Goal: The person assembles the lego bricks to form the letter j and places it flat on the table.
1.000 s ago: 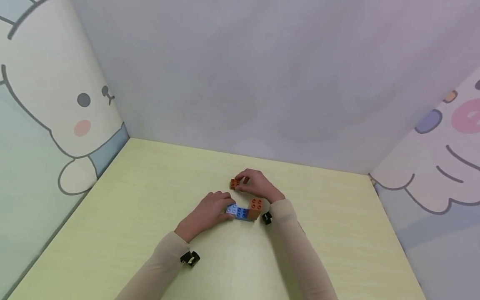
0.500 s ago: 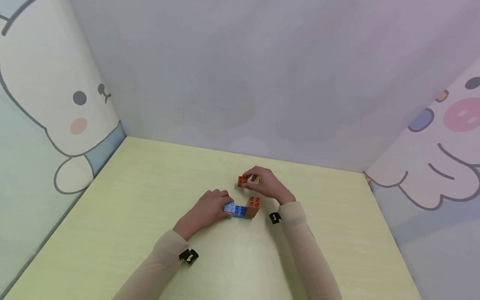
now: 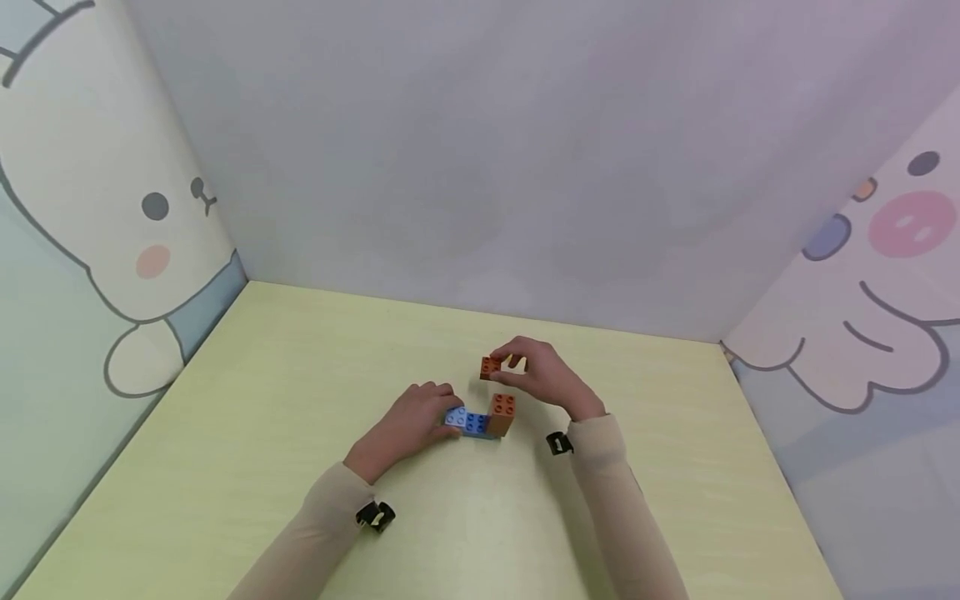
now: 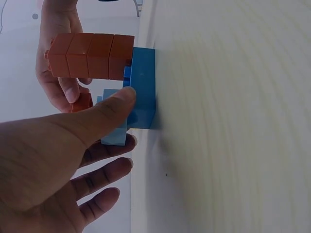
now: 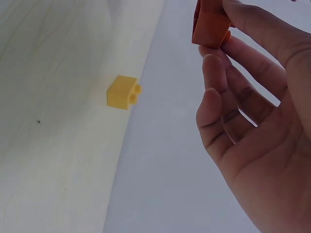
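My left hand grips the left end of a small build of toy bricks, thumb in front and fingers behind. The build has a long blue brick at its base and a light blue brick on its left end. A tower of several orange-red bricks rises from its right end. Just behind the tower, above the table, my right hand pinches a loose orange-red brick between thumb and fingertips. Its studs show in the head view.
A yellow brick lies on the pale yellow table, below the right hand in the right wrist view. A grey wall stands along the table's back edge, with cartoon-printed panels at both sides.
My right hand has moved to the right with the orange-red brick, which is now nearly behind the tower. The left hand keeps its grip on the build. The head view has shifted slightly.
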Tool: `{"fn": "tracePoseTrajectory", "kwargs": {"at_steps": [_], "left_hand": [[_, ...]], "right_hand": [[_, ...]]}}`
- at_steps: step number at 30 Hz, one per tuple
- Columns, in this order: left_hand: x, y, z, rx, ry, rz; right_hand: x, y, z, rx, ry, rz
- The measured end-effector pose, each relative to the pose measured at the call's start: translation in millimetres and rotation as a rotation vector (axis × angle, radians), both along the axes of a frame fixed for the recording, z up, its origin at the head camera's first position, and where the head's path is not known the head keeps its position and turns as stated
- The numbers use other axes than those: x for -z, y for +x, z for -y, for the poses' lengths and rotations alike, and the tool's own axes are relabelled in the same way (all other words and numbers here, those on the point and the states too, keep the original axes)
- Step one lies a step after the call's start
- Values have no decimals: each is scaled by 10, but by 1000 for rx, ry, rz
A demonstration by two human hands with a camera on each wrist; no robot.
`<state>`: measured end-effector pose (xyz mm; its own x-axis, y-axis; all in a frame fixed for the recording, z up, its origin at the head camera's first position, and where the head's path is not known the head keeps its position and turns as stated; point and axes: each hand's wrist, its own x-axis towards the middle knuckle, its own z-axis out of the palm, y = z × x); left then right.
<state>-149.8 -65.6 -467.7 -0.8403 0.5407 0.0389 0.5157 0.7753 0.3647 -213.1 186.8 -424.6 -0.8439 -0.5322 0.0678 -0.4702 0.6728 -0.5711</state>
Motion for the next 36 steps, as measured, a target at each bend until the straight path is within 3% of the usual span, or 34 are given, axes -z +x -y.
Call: {"fn": "tracePoseTrajectory", "kwargs": {"at_steps": [10,26,36], "left_hand": [[15,9,5,8,10,-23],[12,25,19,23,24,-75],[19,17,8,20,14,-76]], "right_hand": [[-144,190,-121,38,-33,-16],[-377,514,-173,-13,-92,-56],[-365,620,-201,-17,-84,-41]]}}
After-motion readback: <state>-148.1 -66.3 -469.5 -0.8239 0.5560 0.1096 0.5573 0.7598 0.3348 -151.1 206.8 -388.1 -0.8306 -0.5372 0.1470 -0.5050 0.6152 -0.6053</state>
